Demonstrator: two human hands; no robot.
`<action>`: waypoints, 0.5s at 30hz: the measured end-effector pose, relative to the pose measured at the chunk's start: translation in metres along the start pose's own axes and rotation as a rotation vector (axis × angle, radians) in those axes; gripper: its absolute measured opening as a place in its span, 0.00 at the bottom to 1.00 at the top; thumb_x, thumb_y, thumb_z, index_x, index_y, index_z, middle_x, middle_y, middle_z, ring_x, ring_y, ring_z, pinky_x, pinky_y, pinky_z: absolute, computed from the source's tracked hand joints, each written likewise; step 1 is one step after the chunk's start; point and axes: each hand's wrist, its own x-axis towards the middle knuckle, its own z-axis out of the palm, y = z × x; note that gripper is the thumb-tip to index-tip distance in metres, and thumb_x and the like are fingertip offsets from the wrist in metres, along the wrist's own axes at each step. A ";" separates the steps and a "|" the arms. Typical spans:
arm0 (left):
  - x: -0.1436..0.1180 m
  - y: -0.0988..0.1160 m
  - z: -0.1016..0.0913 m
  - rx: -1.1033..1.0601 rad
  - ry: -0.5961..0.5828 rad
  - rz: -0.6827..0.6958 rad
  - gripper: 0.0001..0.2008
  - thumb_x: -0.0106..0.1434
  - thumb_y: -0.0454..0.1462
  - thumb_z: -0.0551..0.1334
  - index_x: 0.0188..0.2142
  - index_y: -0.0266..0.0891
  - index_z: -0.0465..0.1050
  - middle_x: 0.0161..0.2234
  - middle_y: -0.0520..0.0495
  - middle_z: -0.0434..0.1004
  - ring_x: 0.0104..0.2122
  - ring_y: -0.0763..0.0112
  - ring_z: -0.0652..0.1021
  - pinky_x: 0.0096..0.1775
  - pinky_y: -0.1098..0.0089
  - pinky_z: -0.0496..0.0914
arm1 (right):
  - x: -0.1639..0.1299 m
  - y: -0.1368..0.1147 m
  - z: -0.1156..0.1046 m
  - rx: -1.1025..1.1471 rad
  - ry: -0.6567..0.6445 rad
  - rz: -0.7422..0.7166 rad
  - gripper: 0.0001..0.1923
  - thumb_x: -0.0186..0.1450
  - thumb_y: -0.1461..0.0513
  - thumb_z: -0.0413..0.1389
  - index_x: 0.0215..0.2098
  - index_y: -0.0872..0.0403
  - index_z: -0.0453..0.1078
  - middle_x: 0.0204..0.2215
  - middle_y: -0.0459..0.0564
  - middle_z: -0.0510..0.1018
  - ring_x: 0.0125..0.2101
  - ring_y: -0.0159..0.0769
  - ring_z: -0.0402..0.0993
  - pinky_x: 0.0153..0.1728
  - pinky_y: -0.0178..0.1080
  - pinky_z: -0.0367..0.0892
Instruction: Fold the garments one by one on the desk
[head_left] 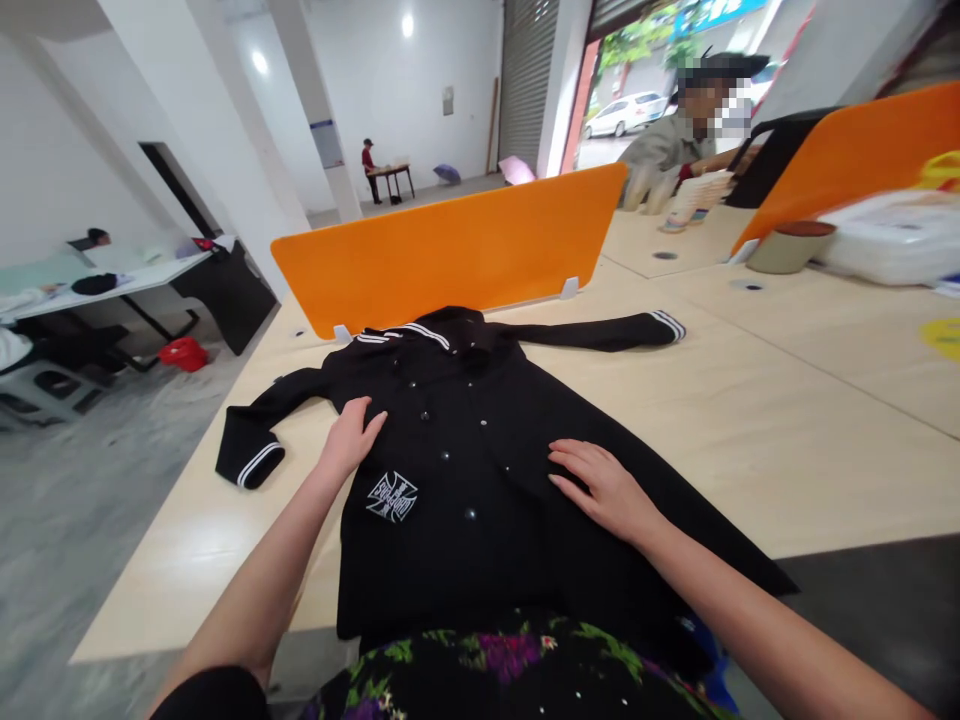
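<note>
A black jacket (465, 450) with snap buttons, white-striped collar and cuffs and a white cross-shaped print lies spread out before me, its collar toward the orange divider. On the jacket's left side rests my left hand (354, 435), thumb apart from the fingers and holding nothing. My right hand (600, 485) lies on the right front panel with fingers stretched out, also holding nothing. The left sleeve in view is bent at the elbow, while the other reaches out to the right. Part of the jacket's lower hem hangs near my lap.
The jacket lies on a light wooden table (750, 450), with an orange divider (450, 250) along its far side. At right are a round container (791, 247) and a white plastic bag (892, 235). A person (675, 140) is beyond the table; another (367, 170) stands far back.
</note>
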 end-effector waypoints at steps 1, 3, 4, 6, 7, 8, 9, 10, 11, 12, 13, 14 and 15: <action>-0.023 -0.001 -0.005 0.018 0.019 -0.049 0.20 0.63 0.47 0.57 0.49 0.37 0.68 0.49 0.38 0.73 0.46 0.57 0.76 0.50 0.61 0.68 | 0.000 0.000 0.001 0.000 0.004 -0.002 0.15 0.69 0.55 0.48 0.46 0.52 0.72 0.50 0.55 0.75 0.52 0.44 0.71 0.54 0.51 0.64; -0.067 -0.001 -0.011 -0.018 0.031 -0.198 0.20 0.63 0.49 0.55 0.47 0.38 0.68 0.42 0.40 0.75 0.40 0.58 0.77 0.45 0.60 0.70 | 0.000 0.000 0.002 0.002 0.004 -0.007 0.15 0.69 0.55 0.48 0.46 0.52 0.72 0.50 0.55 0.75 0.51 0.44 0.71 0.54 0.51 0.64; -0.087 0.000 -0.012 -0.061 0.032 -0.264 0.20 0.63 0.50 0.55 0.46 0.39 0.68 0.39 0.42 0.76 0.38 0.59 0.78 0.44 0.60 0.70 | 0.000 0.000 0.002 0.000 0.001 -0.010 0.16 0.69 0.55 0.47 0.46 0.52 0.72 0.50 0.55 0.75 0.52 0.44 0.70 0.53 0.51 0.64; -0.121 0.004 -0.010 -0.166 0.036 -0.337 0.19 0.61 0.49 0.58 0.46 0.41 0.67 0.35 0.46 0.76 0.37 0.60 0.78 0.42 0.62 0.70 | 0.001 -0.001 0.002 -0.012 -0.007 -0.016 0.16 0.69 0.56 0.47 0.47 0.52 0.72 0.50 0.55 0.75 0.52 0.44 0.70 0.53 0.50 0.64; -0.134 0.006 -0.009 -0.233 0.041 -0.360 0.19 0.59 0.48 0.59 0.47 0.42 0.67 0.34 0.47 0.76 0.36 0.61 0.78 0.41 0.63 0.70 | 0.001 -0.002 0.002 -0.022 -0.012 -0.020 0.16 0.69 0.56 0.46 0.48 0.52 0.72 0.51 0.55 0.74 0.52 0.44 0.69 0.53 0.50 0.63; -0.144 0.009 -0.007 -0.318 0.039 -0.393 0.19 0.58 0.46 0.60 0.47 0.42 0.66 0.32 0.49 0.76 0.34 0.61 0.78 0.39 0.63 0.70 | 0.001 -0.002 0.002 -0.033 -0.016 -0.025 0.17 0.69 0.56 0.46 0.48 0.52 0.71 0.51 0.56 0.74 0.53 0.45 0.69 0.53 0.50 0.64; -0.152 0.011 -0.005 -0.418 0.025 -0.440 0.19 0.57 0.44 0.61 0.47 0.42 0.65 0.30 0.50 0.76 0.32 0.62 0.78 0.37 0.65 0.70 | 0.001 -0.003 0.002 -0.044 -0.018 -0.029 0.17 0.69 0.56 0.46 0.49 0.53 0.71 0.51 0.56 0.74 0.53 0.45 0.69 0.53 0.50 0.64; -0.158 0.013 -0.005 -0.515 0.002 -0.497 0.18 0.57 0.43 0.60 0.46 0.42 0.65 0.28 0.51 0.75 0.30 0.63 0.78 0.34 0.66 0.70 | 0.000 -0.003 0.002 -0.051 -0.019 -0.032 0.18 0.69 0.56 0.45 0.49 0.53 0.71 0.51 0.57 0.74 0.53 0.45 0.69 0.53 0.50 0.64; -0.162 0.014 -0.005 -0.575 -0.024 -0.549 0.16 0.57 0.41 0.60 0.45 0.41 0.65 0.27 0.51 0.75 0.29 0.63 0.78 0.32 0.67 0.70 | -0.001 -0.004 0.001 -0.056 -0.020 -0.033 0.18 0.69 0.56 0.45 0.49 0.53 0.71 0.51 0.57 0.74 0.53 0.46 0.69 0.52 0.50 0.64; -0.165 0.015 -0.006 -0.560 -0.041 -0.590 0.15 0.57 0.39 0.60 0.45 0.40 0.65 0.26 0.51 0.75 0.29 0.63 0.78 0.32 0.67 0.70 | -0.002 -0.005 0.001 -0.057 -0.019 -0.033 0.18 0.69 0.56 0.45 0.49 0.53 0.71 0.52 0.56 0.74 0.53 0.46 0.69 0.52 0.50 0.65; -0.168 0.016 -0.009 -0.459 -0.048 -0.603 0.16 0.57 0.37 0.60 0.45 0.40 0.66 0.26 0.50 0.75 0.30 0.62 0.78 0.32 0.66 0.70 | -0.004 -0.005 0.001 -0.056 -0.018 -0.032 0.18 0.69 0.56 0.45 0.50 0.53 0.71 0.52 0.56 0.74 0.53 0.45 0.69 0.52 0.50 0.65; -0.170 0.017 -0.012 -0.290 -0.043 -0.588 0.17 0.57 0.36 0.60 0.47 0.39 0.66 0.27 0.48 0.75 0.31 0.60 0.78 0.34 0.65 0.70 | -0.006 -0.006 0.001 -0.053 -0.015 -0.031 0.18 0.69 0.56 0.45 0.50 0.52 0.71 0.52 0.56 0.74 0.53 0.45 0.69 0.52 0.50 0.65; -0.173 0.018 -0.016 -0.092 -0.025 -0.546 0.19 0.57 0.35 0.59 0.50 0.39 0.65 0.30 0.46 0.76 0.34 0.58 0.79 0.36 0.63 0.70 | -0.009 -0.008 0.001 -0.050 -0.011 -0.030 0.18 0.69 0.56 0.45 0.50 0.52 0.71 0.52 0.55 0.74 0.53 0.45 0.69 0.52 0.50 0.65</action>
